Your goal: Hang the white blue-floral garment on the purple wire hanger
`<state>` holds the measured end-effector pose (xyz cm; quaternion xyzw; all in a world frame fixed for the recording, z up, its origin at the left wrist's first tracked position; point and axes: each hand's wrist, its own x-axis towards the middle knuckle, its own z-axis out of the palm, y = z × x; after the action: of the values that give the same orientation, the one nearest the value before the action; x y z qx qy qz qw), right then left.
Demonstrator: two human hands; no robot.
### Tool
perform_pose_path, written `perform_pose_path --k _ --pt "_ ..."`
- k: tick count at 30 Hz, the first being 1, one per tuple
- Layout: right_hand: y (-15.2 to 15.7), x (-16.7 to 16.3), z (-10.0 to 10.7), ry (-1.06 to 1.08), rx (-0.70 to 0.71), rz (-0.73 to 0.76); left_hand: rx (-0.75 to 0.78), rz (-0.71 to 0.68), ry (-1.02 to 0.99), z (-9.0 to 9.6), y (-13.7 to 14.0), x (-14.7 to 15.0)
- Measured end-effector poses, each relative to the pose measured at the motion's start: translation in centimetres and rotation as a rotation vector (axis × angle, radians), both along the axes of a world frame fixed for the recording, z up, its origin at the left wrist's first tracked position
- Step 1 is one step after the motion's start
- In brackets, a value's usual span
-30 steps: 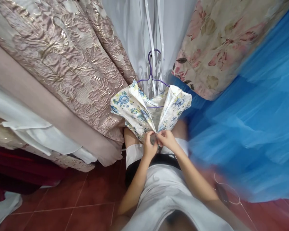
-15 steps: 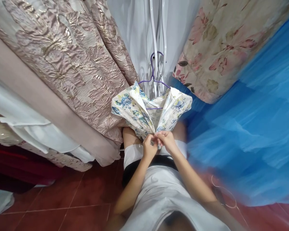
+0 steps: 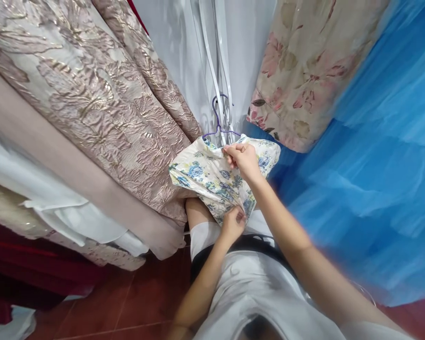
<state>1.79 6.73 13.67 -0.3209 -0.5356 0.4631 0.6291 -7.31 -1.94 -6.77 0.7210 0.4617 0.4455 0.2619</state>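
A white dress with blue and yellow flowers [image 3: 201, 172] hangs over my lap on a purple hanger [image 3: 215, 109], whose hook and shoulders show above the neckline. My right hand [image 3: 244, 159] is closed in a pinch at the top of the dress's middle opening, on what looks like its zipper; the fingers hide the pull. Below it, the two edges of the opening lie together. Lower down, my left hand [image 3: 233, 224] grips the dress fabric near my waist, fingers closed and pulling it taut.
A pink and gold textured garment [image 3: 127, 108] hangs close on the left, with white clothes [image 3: 102, 222] below. White straps [image 3: 209, 56] hang in front of me. On the right are a floral cloth [image 3: 301, 80] and blue tulle [image 3: 368, 179]. The floor [image 3: 148, 302] is red tile.
My right hand has moved up from beside my left hand to the neckline, and the open V of the dress has come together. My left hand stays low, holding the fabric.
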Motion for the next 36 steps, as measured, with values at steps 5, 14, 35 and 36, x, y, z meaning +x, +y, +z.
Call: perform_pose_path --k 5,14,35,36 --pt "-1.1 0.4 -1.5 0.005 -0.041 0.007 0.421 0.19 -0.146 8.0 2.7 -3.8" --pt "0.1 -0.6 -1.7 -0.033 0.022 -0.029 0.688 0.078 0.365 22.3 10.0 -5.8" --pt "-0.6 -1.4 -7.2 -0.038 -0.061 -0.062 0.876 0.302 0.201 25.4 12.1 -11.3" --pt "-1.2 -1.0 -7.8 -0.052 -0.081 -0.052 0.872 0.297 0.242 25.3 12.6 -13.1"
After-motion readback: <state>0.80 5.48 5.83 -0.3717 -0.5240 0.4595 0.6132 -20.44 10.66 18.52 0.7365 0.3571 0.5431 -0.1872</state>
